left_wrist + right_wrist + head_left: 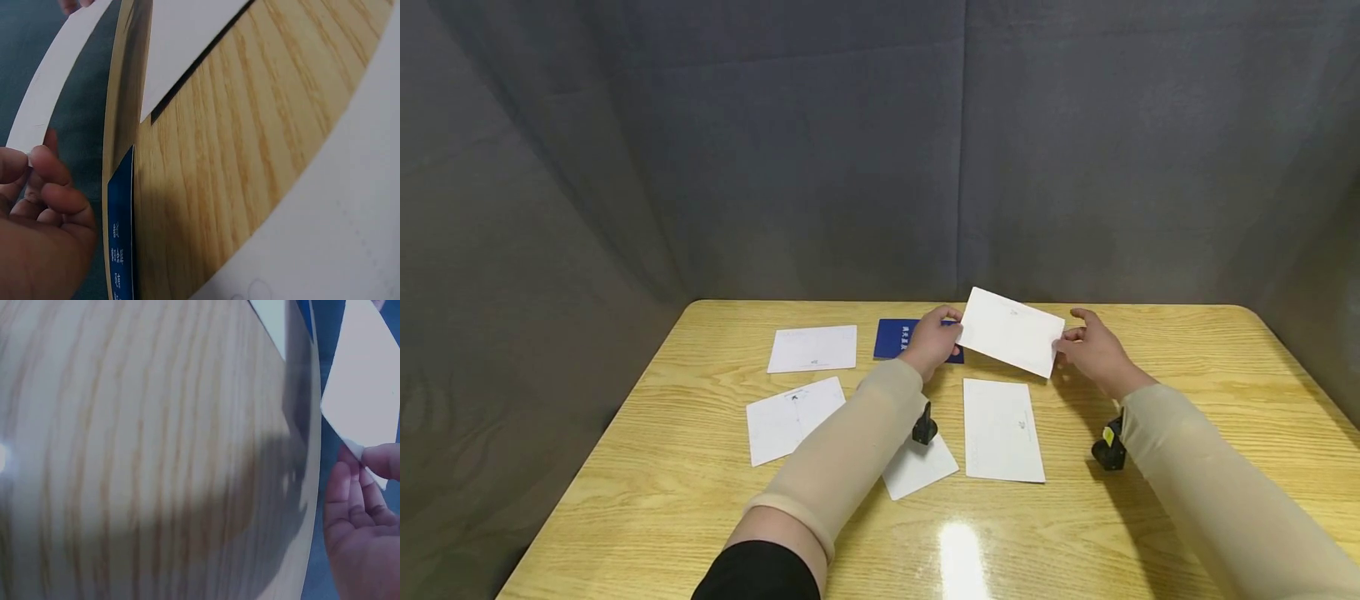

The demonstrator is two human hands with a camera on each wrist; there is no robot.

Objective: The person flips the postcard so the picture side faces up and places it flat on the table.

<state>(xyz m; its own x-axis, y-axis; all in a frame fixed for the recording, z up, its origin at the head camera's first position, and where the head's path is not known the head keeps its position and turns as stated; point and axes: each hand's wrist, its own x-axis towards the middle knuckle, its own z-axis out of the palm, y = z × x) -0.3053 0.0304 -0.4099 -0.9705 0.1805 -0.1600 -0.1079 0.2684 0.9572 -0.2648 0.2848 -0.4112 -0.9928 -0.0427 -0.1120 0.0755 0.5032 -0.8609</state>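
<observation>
Between my two hands, a white card with a tiny dark print is held up above the far part of the table, tilted down to the right. My left hand pinches its left end; in the left wrist view the thumb and finger meet at the card's edge. The right hand pinches the opposite end, its thumb on the near face in the right wrist view. Partly hidden behind my left hand lies a blue card with white characters.
Other white cards lie on the wooden table: one at the back left, one below it, one partly under my left forearm, and one upright in the middle. A grey curtain hangs behind the far edge.
</observation>
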